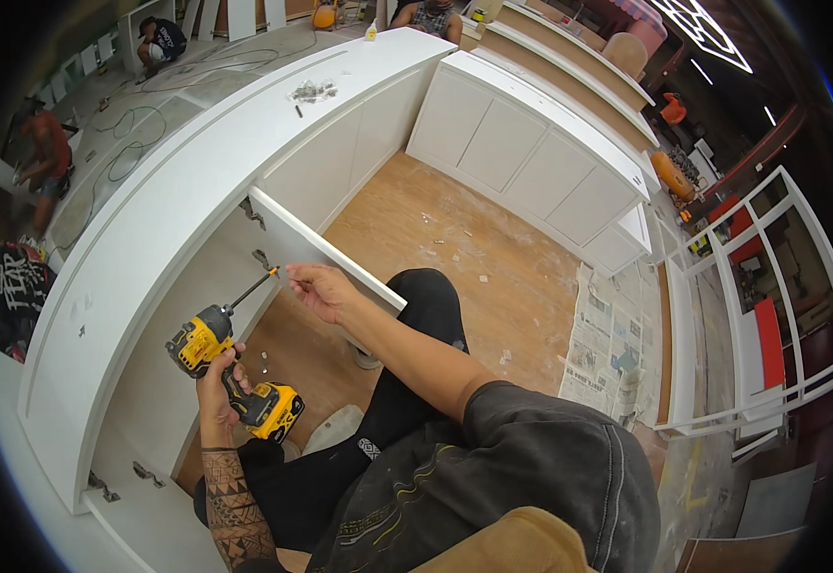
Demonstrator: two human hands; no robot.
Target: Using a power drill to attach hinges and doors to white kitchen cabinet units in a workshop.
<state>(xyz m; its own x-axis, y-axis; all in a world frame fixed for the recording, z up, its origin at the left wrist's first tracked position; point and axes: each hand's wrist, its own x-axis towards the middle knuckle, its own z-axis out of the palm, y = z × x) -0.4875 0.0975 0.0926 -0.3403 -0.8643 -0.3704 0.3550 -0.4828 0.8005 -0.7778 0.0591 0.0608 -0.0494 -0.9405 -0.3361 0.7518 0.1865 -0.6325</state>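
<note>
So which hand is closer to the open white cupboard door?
Right. The right hand is just beside the cabinet door, at the driver tip; the left hand grips the yellow drill lower down.

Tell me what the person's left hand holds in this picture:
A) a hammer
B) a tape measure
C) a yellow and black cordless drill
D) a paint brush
C: the left hand grips a yellow and black cordless drill, its bit pointing up toward the fingertips of the right hand beside the open white cabinet door.
</note>
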